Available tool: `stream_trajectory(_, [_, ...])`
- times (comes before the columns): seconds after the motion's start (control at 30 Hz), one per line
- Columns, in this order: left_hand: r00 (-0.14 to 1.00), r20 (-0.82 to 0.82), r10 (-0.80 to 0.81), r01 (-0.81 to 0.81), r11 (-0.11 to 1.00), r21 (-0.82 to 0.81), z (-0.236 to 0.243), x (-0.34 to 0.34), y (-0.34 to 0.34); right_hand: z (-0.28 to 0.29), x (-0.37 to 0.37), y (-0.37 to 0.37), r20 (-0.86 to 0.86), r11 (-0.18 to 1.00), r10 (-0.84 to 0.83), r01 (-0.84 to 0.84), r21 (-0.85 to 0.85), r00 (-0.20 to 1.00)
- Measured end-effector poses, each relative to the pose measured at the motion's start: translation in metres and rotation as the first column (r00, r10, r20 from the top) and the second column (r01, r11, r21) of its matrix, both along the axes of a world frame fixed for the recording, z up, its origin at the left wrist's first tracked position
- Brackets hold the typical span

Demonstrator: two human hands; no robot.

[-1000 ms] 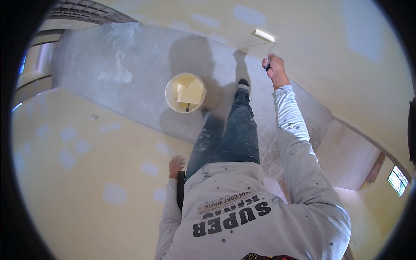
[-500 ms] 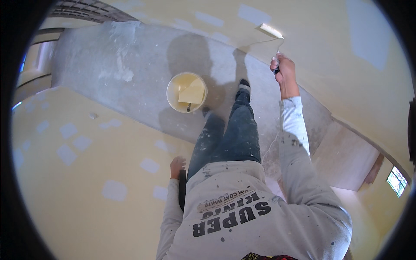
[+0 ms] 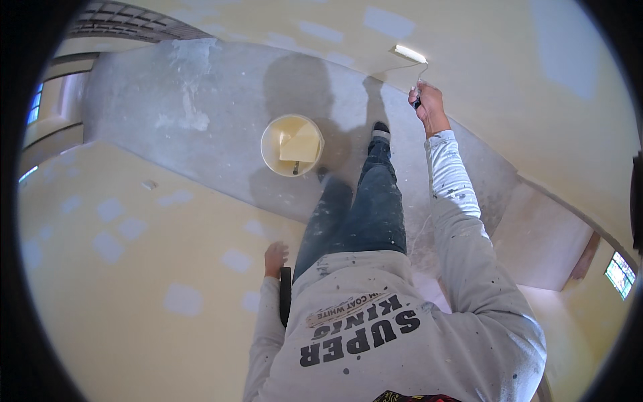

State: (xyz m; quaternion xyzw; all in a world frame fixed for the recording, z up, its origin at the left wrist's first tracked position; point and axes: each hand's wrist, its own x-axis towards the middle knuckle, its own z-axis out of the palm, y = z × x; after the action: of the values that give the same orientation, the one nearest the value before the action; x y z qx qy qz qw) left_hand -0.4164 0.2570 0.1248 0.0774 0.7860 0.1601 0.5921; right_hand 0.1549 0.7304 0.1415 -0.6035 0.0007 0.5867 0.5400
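My right hand [image 3: 430, 102] is closed around the dark handle of a paint roller [image 3: 410, 54], arm stretched forward. The pale roller sleeve lies against the cream wall [image 3: 482, 100] on the right, low above the floor. A thin wire frame links sleeve and handle. Down at my left side hangs my left hand [image 3: 275, 257], its fingers loosely bent and apart, with nothing seen in it. Beside its wrist is a dark strip [image 3: 285, 295]. On the floor ahead stands a round white bucket [image 3: 268, 161] of cream paint, with a flat pale board [image 3: 300, 145] with a dark handle inside.
The grey concrete floor [image 3: 221, 114] carries whitish stains and runs between two walls. The left wall [image 3: 140, 281] shows several pale patches. A grille [image 3: 130, 20] is at the far left, and a small window [image 3: 620, 275] is at the right. My feet stand close to the bucket.
My right hand and the roller have shifted slightly left and a little up in view, the sleeve still at the wall. The left hand stays at my side. The view has moved slightly.
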Motion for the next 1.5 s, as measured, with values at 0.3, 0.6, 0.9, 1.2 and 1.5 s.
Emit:
stream_trajectory(0.3, [0.999, 0.030, 0.044, -0.044, 0.999, 0.015, -0.018, 0.002, -0.002, 0.144, 0.001, -0.052, 0.129, 0.988, 0.006, -0.025, 0.152, 0.992])
stream_trajectory(0.6, [0.996, 0.086, 0.022, -0.028, 0.997, 0.074, -0.024, -0.008, 0.018, 0.151, 0.018, -0.054, 0.157, 0.990, 0.020, -0.041, 0.133, 0.987])
stream_trajectory(0.9, [0.988, 0.144, 0.055, -0.065, 0.996, 0.060, -0.052, -0.024, -0.001, 0.144, 0.025, -0.055, 0.151, 0.997, 0.010, -0.022, 0.074, 0.988])
stream_trajectory(1.2, [0.999, 0.047, 0.017, -0.018, 1.000, 0.007, 0.003, -0.007, 0.013, 0.038, 0.050, -0.036, 0.075, 0.999, 0.039, -0.038, -0.023, 0.996])
stream_trajectory(1.5, [0.998, 0.029, -0.058, 0.060, 0.996, -0.068, -0.013, -0.004, 0.015, 0.044, 0.036, -0.030, 0.109, 1.000, 0.022, -0.019, -0.024, 0.994])
